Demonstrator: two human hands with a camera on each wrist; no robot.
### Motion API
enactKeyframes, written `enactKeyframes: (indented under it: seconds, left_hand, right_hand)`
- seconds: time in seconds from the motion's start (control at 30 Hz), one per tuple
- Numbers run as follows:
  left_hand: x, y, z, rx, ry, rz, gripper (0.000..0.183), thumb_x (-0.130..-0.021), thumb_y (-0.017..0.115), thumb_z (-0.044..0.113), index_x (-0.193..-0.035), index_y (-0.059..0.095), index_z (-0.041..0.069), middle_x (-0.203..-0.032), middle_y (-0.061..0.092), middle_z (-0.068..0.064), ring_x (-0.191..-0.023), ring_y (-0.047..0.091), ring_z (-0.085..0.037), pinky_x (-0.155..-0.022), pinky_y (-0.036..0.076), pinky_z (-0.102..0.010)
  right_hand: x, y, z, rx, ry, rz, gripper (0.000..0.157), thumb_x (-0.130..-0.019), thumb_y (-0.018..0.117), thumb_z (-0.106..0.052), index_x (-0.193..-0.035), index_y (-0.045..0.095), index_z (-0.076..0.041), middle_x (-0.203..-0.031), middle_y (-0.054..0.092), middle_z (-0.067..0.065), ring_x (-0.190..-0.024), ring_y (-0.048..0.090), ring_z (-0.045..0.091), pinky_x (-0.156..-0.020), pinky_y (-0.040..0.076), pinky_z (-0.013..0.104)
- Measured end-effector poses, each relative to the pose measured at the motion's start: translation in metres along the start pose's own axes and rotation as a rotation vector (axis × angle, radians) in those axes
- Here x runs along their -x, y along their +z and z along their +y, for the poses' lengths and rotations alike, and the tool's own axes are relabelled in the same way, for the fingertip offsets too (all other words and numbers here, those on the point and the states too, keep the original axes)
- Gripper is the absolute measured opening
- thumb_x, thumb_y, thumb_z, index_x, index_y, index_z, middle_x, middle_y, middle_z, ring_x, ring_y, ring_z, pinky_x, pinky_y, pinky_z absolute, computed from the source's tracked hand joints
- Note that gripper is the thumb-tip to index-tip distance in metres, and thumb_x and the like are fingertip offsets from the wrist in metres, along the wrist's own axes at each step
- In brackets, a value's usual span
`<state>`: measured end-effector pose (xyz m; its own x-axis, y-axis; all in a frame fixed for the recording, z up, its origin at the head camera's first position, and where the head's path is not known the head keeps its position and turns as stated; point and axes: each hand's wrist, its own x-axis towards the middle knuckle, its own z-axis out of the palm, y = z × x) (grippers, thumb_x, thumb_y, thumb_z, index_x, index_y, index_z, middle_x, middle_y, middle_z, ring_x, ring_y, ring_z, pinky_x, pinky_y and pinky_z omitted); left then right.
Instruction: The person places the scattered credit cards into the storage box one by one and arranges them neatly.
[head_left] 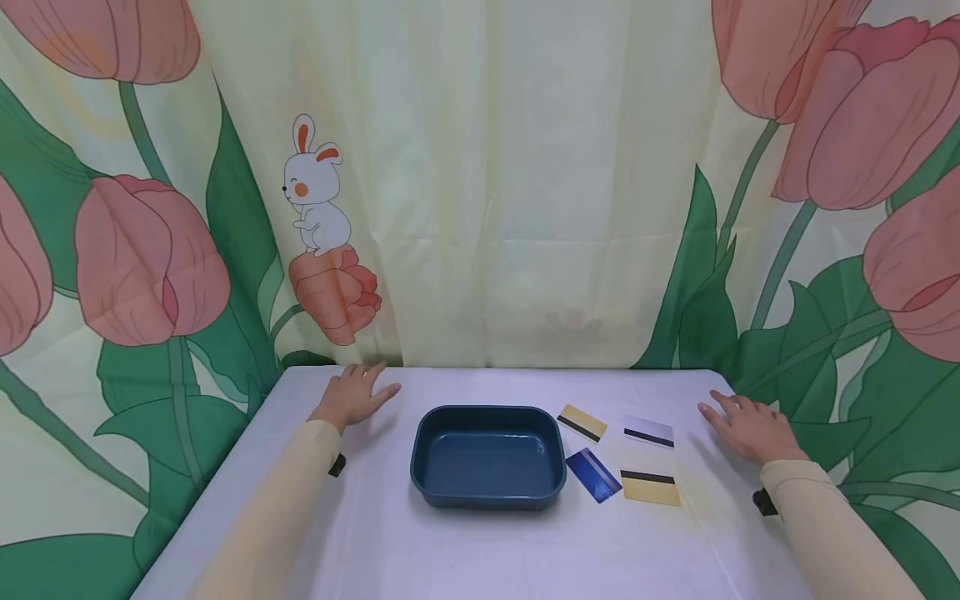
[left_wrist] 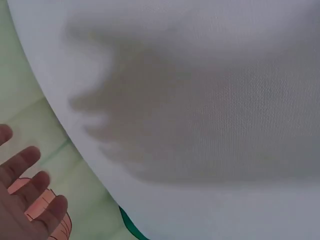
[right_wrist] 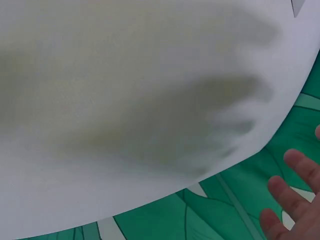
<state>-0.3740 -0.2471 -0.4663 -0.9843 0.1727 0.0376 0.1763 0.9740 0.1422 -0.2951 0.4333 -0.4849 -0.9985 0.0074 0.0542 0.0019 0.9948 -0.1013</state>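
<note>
In the head view a dark blue rectangular tray (head_left: 487, 503) sits at the middle of the table. To its right lie several cards: a gold card (head_left: 583, 422) with a black stripe, a silver card (head_left: 649, 430), a blue card (head_left: 595, 476) beside the tray's edge and a larger-looking gold card (head_left: 651, 490). My left hand (head_left: 356, 395), fingers spread and holding nothing, is over the table's back left. On the other side, my right hand (head_left: 756, 427) hovers near the right edge with relaxed, empty fingers. Both wrist views show hand shadows on the white cloth.
A white cloth covers the table (head_left: 480, 554). Right behind it hangs a curtain (head_left: 487, 183) printed with tulips and a rabbit. Each wrist carries a small black device, such as the left one (head_left: 337, 465).
</note>
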Motion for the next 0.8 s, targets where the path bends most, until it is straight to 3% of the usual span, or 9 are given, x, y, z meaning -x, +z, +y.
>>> enactKeyframes:
  seconds: [0.33, 0.5, 0.8]
  left_hand:
    - [0.003, 0.005, 0.008, 0.017, -0.047, -0.16, 0.073, -0.102, 0.04, 0.064, -0.136, 0.064, 0.004, -0.136, 0.061, -0.024, -0.127, 0.055, -0.041, -0.107, 0.047, -0.062]
    - [0.005, 0.009, 0.01, 0.026, -0.03, -0.165, 0.069, -0.104, 0.041, 0.061, -0.13, 0.068, 0.003, -0.125, 0.068, -0.019, -0.117, 0.061, -0.036, -0.102, 0.052, -0.058]
    - [0.015, 0.012, 0.015, 0.144, -0.007, -0.16, 0.081, -0.102, 0.036, 0.069, -0.135, 0.065, 0.001, -0.133, 0.066, -0.02, -0.13, 0.057, -0.04, -0.111, 0.046, -0.059]
  right_hand:
    - [-0.003, -0.005, -0.008, -0.028, -0.063, -0.101, 0.076, -0.107, 0.033, -0.058, -0.146, 0.047, 0.006, -0.14, 0.046, 0.044, -0.126, 0.043, 0.067, -0.099, 0.038, 0.081]
    - [0.002, -0.005, -0.013, -0.06, -0.139, -0.155, 0.071, -0.108, 0.038, -0.055, -0.146, 0.05, 0.003, -0.14, 0.048, 0.043, -0.128, 0.044, 0.066, -0.099, 0.041, 0.078]
    - [0.012, -0.002, -0.021, -0.114, -0.201, -0.189, 0.066, -0.107, 0.044, -0.052, -0.148, 0.05, -0.001, -0.143, 0.048, 0.041, -0.13, 0.044, 0.065, -0.1, 0.04, 0.078]
